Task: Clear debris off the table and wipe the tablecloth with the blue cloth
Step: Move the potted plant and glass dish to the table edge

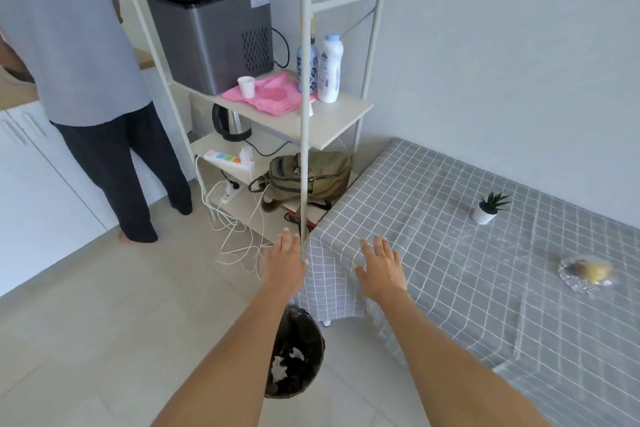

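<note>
**Both hands held out bare above the corner of the checked tablecloth**

The left hand (284, 262) and the right hand (381, 269) reach forward side by side, a gap between them, fingers straight and spread, palms down; neither holds anything. The left hand hangs over the floor just beside the worktop corner, in front of a white shelf post (304, 80). The right hand is over the corner of the grey checked tablecloth (450, 288); whether it touches the fabric cannot be told.

Below the forearms a black bin (294, 357) stands on the tiled floor against the hanging edge of the tablecloth, with white scraps inside. On the worktop, well apart from the hands, stand a small potted plant (490, 207) in a white pot and, nearer the right edge, a glass dish (587, 273) with something yellow in it. Pale specks show on the cloth between them.

No blue cloth can be seen; a pink cloth (273, 97) lies on the shelf unit beside a white cup (246, 87), two bottles (320, 68) and a dark grey appliance (211, 31). A second person (79, 80) stands at the left, back turned
</note>
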Action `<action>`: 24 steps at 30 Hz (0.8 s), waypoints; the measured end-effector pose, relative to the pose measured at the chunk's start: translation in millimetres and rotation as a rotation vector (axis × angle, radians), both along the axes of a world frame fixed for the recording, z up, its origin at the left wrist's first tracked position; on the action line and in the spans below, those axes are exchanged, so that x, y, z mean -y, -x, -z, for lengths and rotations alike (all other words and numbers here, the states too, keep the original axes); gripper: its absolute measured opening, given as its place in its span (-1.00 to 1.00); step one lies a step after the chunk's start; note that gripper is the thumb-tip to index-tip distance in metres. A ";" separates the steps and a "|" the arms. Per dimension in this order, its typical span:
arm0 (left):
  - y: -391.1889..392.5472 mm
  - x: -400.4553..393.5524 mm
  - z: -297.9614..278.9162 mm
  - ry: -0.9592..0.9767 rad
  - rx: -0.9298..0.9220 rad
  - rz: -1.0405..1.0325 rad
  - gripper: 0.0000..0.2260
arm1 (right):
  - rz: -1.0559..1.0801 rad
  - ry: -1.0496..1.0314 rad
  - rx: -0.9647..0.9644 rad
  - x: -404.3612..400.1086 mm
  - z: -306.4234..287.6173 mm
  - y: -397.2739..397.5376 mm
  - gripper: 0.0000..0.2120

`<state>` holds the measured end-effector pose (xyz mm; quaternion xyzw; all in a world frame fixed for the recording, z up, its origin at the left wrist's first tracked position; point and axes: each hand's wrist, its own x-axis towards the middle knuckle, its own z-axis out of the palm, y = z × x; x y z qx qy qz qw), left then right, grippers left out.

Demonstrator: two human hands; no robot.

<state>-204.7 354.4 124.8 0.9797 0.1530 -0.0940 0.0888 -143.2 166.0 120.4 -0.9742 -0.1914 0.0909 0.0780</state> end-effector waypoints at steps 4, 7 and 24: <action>-20.5 47.6 -15.0 -0.015 0.052 0.098 -0.46 | 0.054 -0.011 0.031 51.2 -13.0 -6.1 -0.41; -32.6 94.8 -22.9 -0.040 0.060 0.168 -0.46 | 0.104 0.011 0.029 101.6 -20.0 -7.7 -0.42; -92.0 319.1 -21.1 -0.022 -0.034 0.430 -0.49 | 0.415 -0.002 0.003 333.4 -15.0 -13.1 -0.43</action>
